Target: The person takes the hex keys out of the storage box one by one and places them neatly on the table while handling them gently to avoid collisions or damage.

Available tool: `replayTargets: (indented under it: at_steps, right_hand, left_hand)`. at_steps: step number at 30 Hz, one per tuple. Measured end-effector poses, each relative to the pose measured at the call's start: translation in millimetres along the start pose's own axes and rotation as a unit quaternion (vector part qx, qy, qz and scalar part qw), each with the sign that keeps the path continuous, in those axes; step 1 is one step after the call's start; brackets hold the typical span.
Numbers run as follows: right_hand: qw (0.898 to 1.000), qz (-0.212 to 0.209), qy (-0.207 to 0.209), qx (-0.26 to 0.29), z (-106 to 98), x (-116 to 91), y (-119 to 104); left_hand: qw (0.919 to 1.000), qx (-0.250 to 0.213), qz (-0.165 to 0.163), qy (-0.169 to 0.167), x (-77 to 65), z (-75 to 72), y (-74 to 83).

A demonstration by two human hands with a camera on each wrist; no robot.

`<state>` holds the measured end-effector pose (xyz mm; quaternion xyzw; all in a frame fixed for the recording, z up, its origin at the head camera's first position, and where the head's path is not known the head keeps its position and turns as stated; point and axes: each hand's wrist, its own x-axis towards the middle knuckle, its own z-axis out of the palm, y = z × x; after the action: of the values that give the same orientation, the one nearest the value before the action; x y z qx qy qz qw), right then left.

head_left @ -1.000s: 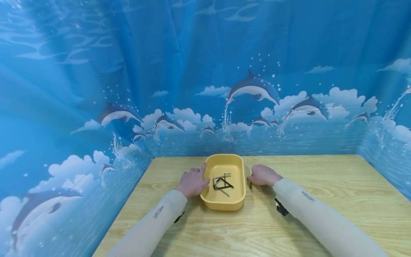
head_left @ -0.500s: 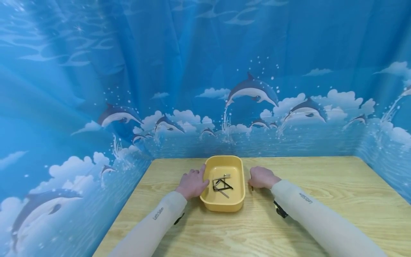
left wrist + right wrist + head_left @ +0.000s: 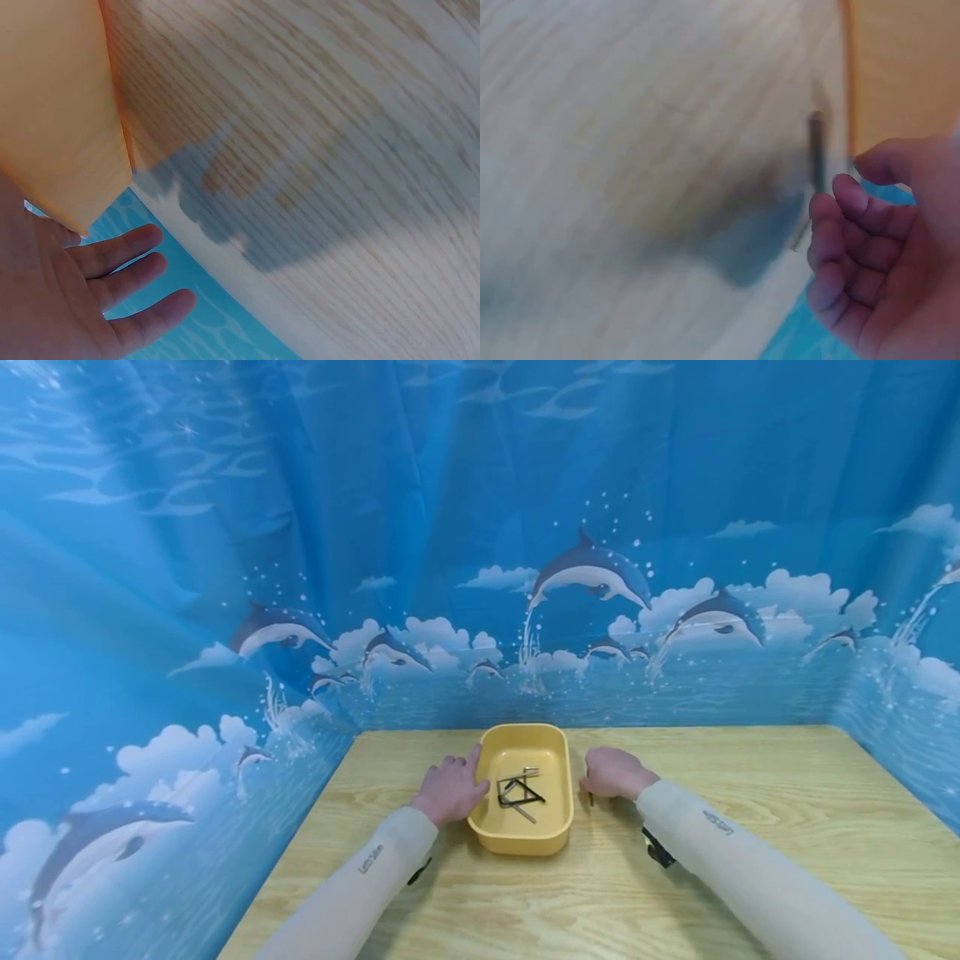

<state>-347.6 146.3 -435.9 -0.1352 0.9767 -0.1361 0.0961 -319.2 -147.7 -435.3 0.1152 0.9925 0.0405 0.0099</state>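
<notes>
A yellow plastic tub [image 3: 522, 843] stands on the table, with several black and silver L-shaped hex keys [image 3: 529, 799] lying in it. My left hand [image 3: 447, 789] rests at the tub's left side, thumb and index finger at the rim. Its other three fingers extend loosely past the tub's corner in the left wrist view. To the right of the tub, my right hand [image 3: 613, 772] is low over the table, fingers bent and thumb apart from the index finger. A dark hex key [image 3: 817, 146] shows just beyond those fingertips, partly hidden by them.
The wood-grain table [image 3: 720, 827] reaches back to a blue dolphin-print curtain [image 3: 465, 568], which also runs along both sides. A dark strapped device [image 3: 658, 847] sits under the right sleeve at the wrist.
My right hand has shifted slightly over the hex key beside the tub, so less of the key shows below it. My left hand and the tub stay in place.
</notes>
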Motion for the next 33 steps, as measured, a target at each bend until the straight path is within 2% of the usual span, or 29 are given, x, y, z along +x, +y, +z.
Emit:
replayTargets:
  at_steps: [5,9,14,22,28,33]
  right_hand:
    - [0.999,-0.032,0.035,0.004,-22,-3,-8]
    - [0.996,-0.067,0.051,-0.001,-43,-5,-25]
    - [0.996,-0.082,0.024,-0.03,-60,-7,-53]
    - [0.99,-0.124,-0.028,-0.066,-57,3,-87]
    - [0.984,-0.129,-0.073,-0.095,-48,14,-105]
    - [0.982,-0.123,-0.089,-0.116,-42,23,-114]
  left_hand:
    - [1.0,-0.003,0.0,0.0,-1.7,-1.4,-0.3]
    - [1.0,0.002,-0.002,0.002,-2.4,-3.3,-1.6]
    - [0.9999,0.008,-0.007,0.003,-0.8,-2.9,-3.0]
    - [1.0,0.006,-0.005,0.002,-1.1,-1.3,-4.8]
    - [1.0,0.006,0.002,-0.001,-1.7,-2.0,-1.7]
    - [0.9999,0.012,0.002,0.001,-0.5,-1.0,0.0]
